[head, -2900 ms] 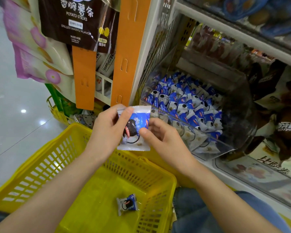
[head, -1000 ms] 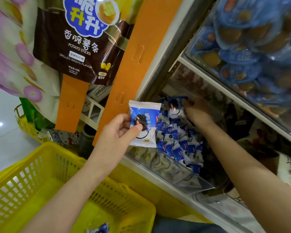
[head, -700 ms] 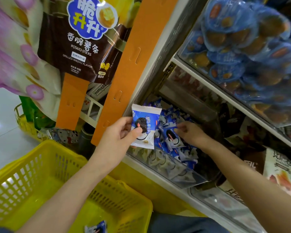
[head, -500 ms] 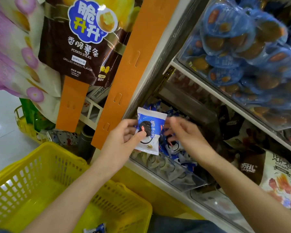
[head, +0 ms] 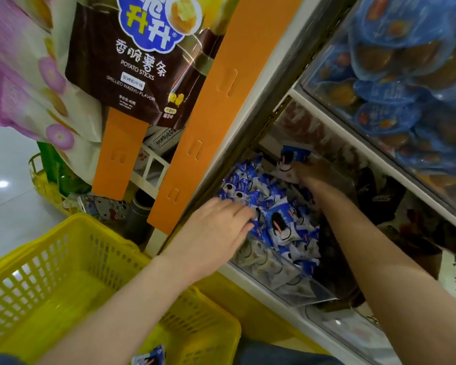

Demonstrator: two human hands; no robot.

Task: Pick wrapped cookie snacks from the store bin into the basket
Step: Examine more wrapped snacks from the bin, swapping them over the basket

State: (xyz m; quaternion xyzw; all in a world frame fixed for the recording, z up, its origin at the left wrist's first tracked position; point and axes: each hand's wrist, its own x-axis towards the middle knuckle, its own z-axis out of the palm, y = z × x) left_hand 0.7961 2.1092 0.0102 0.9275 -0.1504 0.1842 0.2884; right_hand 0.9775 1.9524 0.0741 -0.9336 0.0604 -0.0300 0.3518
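Standing beside this person, what I notice first is the right hand, deep at the far end of the clear plastic store bin. It is dim and blurred there, but its fingers pinch a blue-and-white wrapped cookie packet, which is lifted just above the heap of blue-and-white wrapped packets. The packet's long axis stands roughly upright.

The left hand is at the near left end of the same bin. It is palm down, with the fingers lying fairly straight and touching the top of the heap. I see nothing gripped in it, though its underside is hidden.

The yellow plastic lattice basket sits low at the near left, below the bin's front lip. A lone packet already lies on its floor near the bottom edge of the view.

The coming move seems to depend on this: the held packet is at the far right, and the basket lies near, left and lower, well apart from it. I judge the right arm has to draw back along the bin, clear the near lip, and pass over or beside the left forearm before letting go. The left hand is much nearer the basket, so a hand-over to it would be the shorter way. The loose, slippery wrappers could spill if that arm drags through them.
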